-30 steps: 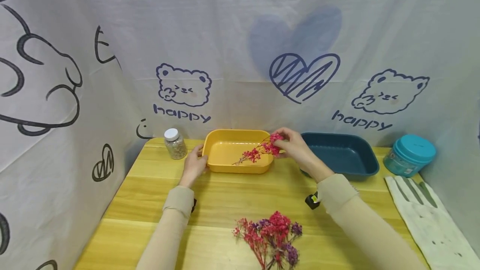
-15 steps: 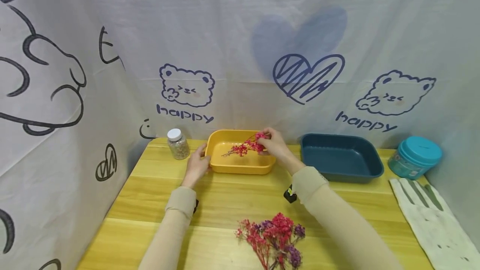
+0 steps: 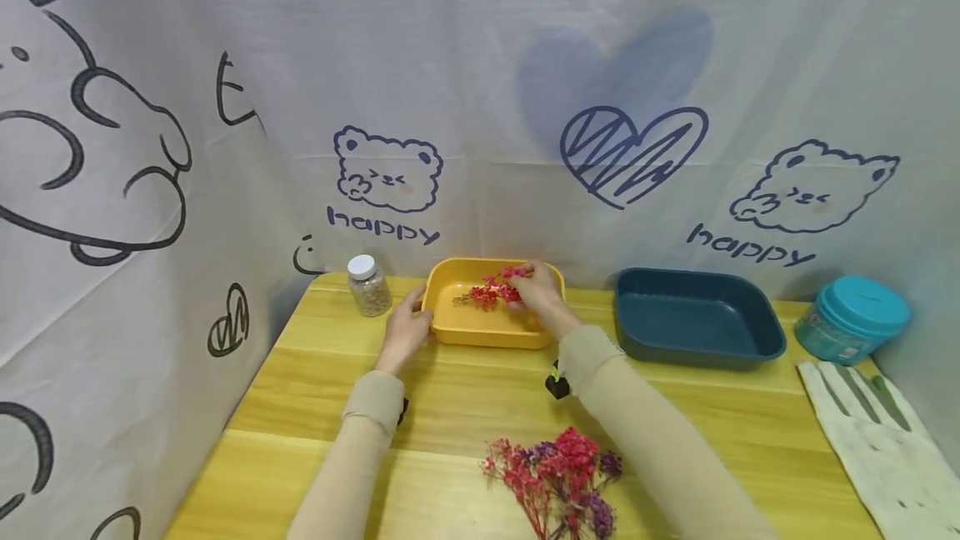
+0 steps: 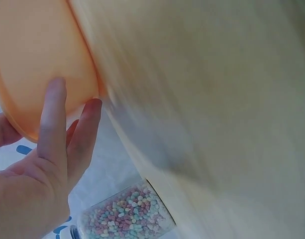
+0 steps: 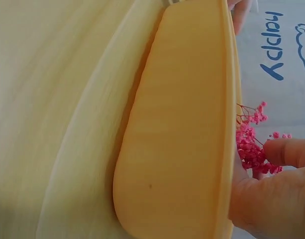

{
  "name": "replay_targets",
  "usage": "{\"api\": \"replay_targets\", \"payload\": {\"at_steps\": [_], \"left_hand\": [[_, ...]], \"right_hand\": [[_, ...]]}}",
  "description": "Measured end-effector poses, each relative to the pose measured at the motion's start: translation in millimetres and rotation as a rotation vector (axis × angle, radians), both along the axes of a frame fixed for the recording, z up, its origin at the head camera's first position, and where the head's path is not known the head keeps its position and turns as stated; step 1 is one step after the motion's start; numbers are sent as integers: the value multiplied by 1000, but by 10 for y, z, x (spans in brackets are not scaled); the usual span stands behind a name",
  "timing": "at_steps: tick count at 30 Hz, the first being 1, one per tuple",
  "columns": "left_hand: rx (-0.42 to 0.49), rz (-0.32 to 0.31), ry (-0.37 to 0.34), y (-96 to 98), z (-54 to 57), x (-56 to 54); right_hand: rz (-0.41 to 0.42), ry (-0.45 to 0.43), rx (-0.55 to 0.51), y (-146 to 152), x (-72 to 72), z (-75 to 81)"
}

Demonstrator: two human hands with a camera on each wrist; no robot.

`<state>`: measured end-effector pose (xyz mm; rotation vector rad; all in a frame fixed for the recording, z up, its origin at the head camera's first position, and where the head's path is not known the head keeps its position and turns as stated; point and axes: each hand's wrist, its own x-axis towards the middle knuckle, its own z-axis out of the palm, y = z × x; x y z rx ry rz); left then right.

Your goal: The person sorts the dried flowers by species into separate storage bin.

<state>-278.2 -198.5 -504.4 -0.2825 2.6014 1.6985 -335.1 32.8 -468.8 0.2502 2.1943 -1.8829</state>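
Observation:
My left hand [image 3: 407, 330] holds the left end of a yellow tray [image 3: 491, 337]. In the left wrist view, fingers [image 4: 53, 119] lie against the tray's outer wall and another digit is at its rim. My right hand [image 3: 542, 293] reaches over the tray's right side and pinches a sprig of small pink dried flowers [image 3: 486, 297], whose stem points left inside the tray. The right wrist view shows the thumb and fingers on the pink blossoms [image 5: 252, 149], partly hidden behind the tray's rim. A bunch of pink and purple dried flowers [image 3: 558, 473] lies nearer the front.
A white-capped jar of small coloured pebbles [image 3: 369, 288] stands left of the tray. To the right are a dark blue tray [image 3: 697, 348], a turquoise-lidded tub [image 3: 853, 322] and a white glove [image 3: 870, 432]. A printed white curtain [image 3: 480, 107] hangs behind the wooden table [image 3: 442, 407].
My right hand has moved left and lowered the pink sprig from the tray's right rim down into the tray. The left hand stays on the tray's left end. The head view has shifted slightly.

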Motion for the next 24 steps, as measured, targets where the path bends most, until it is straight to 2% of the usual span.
{"api": "replay_targets", "payload": {"at_steps": [8, 13, 20, 24], "left_hand": [[-16, 10, 12, 26, 2, 16], [-20, 11, 24, 23, 3, 23], [-9, 19, 9, 34, 3, 16], [-10, 19, 4, 26, 2, 14]], "right_hand": [[-15, -27, -101, -79, -49, -84], [18, -25, -125, -71, -63, -111], [99, 27, 87, -2, -63, -115], [98, 38, 133, 44, -48, -67]]}}
